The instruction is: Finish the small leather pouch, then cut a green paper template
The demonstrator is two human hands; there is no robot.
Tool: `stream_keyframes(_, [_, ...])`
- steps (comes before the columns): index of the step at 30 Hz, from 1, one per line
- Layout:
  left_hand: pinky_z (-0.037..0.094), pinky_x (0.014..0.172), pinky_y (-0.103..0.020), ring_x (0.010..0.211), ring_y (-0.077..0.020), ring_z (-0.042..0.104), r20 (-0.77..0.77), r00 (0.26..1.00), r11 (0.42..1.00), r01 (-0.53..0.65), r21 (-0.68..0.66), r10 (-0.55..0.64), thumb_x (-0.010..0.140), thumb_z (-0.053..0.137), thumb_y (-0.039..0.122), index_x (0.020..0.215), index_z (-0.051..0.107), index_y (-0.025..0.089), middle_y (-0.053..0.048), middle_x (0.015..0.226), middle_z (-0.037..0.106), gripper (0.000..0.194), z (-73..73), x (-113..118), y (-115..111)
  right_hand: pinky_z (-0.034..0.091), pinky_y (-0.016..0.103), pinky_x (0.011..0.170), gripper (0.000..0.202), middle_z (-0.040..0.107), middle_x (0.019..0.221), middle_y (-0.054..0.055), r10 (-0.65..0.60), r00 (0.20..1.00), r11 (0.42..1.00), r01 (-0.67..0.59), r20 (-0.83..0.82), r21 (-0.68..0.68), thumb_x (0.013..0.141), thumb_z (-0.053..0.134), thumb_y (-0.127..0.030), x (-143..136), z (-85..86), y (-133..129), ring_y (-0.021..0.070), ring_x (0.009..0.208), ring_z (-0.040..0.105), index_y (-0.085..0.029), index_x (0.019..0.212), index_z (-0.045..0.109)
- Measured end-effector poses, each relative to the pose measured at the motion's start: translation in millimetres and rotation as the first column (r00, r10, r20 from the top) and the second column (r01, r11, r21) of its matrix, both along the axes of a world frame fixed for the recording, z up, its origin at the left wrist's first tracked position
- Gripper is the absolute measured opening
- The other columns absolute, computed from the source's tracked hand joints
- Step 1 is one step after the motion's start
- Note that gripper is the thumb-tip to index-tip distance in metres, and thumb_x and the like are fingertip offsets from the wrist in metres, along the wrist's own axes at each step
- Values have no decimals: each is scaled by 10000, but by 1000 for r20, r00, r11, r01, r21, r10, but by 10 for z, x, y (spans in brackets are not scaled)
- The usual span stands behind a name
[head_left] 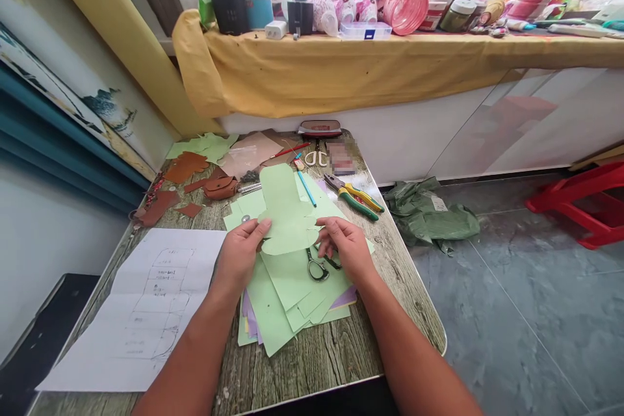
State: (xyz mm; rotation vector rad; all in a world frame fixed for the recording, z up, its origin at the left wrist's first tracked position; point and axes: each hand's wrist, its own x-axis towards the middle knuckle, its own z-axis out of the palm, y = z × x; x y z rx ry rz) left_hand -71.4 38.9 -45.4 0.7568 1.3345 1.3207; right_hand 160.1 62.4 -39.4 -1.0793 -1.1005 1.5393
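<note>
A light green paper cutout (283, 208) with rounded ends and small side tabs is held up above the table. My left hand (242, 247) pinches its left edge between thumb and fingers. On the other side, my right hand (344, 244) has thumb and forefinger closed on a small tab at its right edge. Beneath lies a messy stack of green and purple paper sheets (277, 312). Scissors (318, 269) rest on that stack, their blades hidden under the cutout. A white sheet with a hand-drawn pattern (146, 299) lies to the left of my left hand.
Pliers (358, 196) with green and yellow handles and a blue pencil (306, 187) lie beyond my hands. Brown leather scraps (185, 168) and a small brown leather pouch (220, 187) sit at the back left. A crowded sill (341, 71) runs behind; a red stool (585, 201) stands right.
</note>
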Motion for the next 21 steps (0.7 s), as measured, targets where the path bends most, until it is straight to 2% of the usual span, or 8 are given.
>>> stream_keyframes(3, [401, 610, -258, 633, -123, 464, -30, 999, 999, -38, 29, 39, 802, 913, 543, 712, 695, 198, 35, 697, 560, 417, -34, -22, 15, 442, 234, 457, 464, 784, 732, 36, 40, 999, 999, -40, 16, 0, 914, 759, -652, -7, 6, -8, 141, 503, 682, -199, 1001, 808])
stream_keyframes(7, [410, 613, -272, 640, -139, 481, -71, 997, 999, -38, 32, 41, 810, 895, 568, 694, 668, 205, 31, 687, 550, 444, -51, -40, 27, 442, 239, 451, 410, 794, 731, 35, 61, 997, 998, -62, 38, 6, 894, 787, -608, -21, 15, -18, 146, 501, 674, -202, 950, 782])
stream_keyframes(10, [436, 627, -276, 640, -148, 511, -92, 995, 999, -44, 28, 47, 797, 900, 575, 661, 641, 210, 31, 650, 546, 467, -11, -25, 25, 443, 242, 452, 362, 790, 706, 34, 70, 996, 997, -71, 59, 14, 879, 813, -558, -35, 27, -35, 143, 486, 653, -200, 875, 760])
stream_keyframes(12, [463, 642, -270, 646, -145, 540, -46, 997, 998, -57, 32, 58, 784, 914, 567, 666, 644, 206, 28, 659, 568, 466, 48, -1, 18, 440, 246, 454, 343, 775, 677, 26, 59, 996, 998, -61, 73, 24, 878, 822, -533, -47, 37, -48, 134, 465, 620, -198, 849, 751])
stream_keyframes(14, [504, 667, -270, 687, -155, 600, 53, 998, 998, -44, 50, 41, 778, 912, 603, 749, 698, 199, 7, 715, 628, 458, 120, 29, 4, 433, 251, 452, 339, 753, 651, 14, 24, 996, 999, -27, 80, 38, 885, 813, -529, -60, 44, -58, 130, 449, 591, -200, 849, 742])
stream_keyframes(17, [591, 779, -324, 886, -234, 723, 183, 977, 990, 91, 111, -110, 730, 921, 669, 1050, 775, 206, -64, 918, 752, 581, 212, 87, -32, 435, 258, 459, 342, 723, 638, -6, -64, 995, 996, 59, 77, 62, 913, 777, -546, -87, 50, -73, 132, 449, 575, -209, 891, 720])
stream_keyframes(19, [618, 899, -394, 1057, -297, 745, 203, 954, 969, 193, 151, -222, 705, 957, 621, 1232, 751, 220, -108, 1084, 788, 694, 237, 143, -62, 444, 261, 471, 344, 702, 633, -17, -115, 991, 991, 109, 74, 79, 929, 760, -553, -112, 52, -90, 130, 454, 563, -213, 916, 708])
stream_keyframes(21, [610, 983, -448, 1154, -331, 737, 192, 951, 964, 215, 157, -243, 719, 975, 532, 1290, 732, 216, -135, 1189, 794, 697, 234, 211, -89, 448, 260, 480, 342, 680, 622, -24, -138, 988, 987, 132, 73, 91, 942, 751, -551, -148, 55, -117, 125, 459, 550, -212, 927, 708])
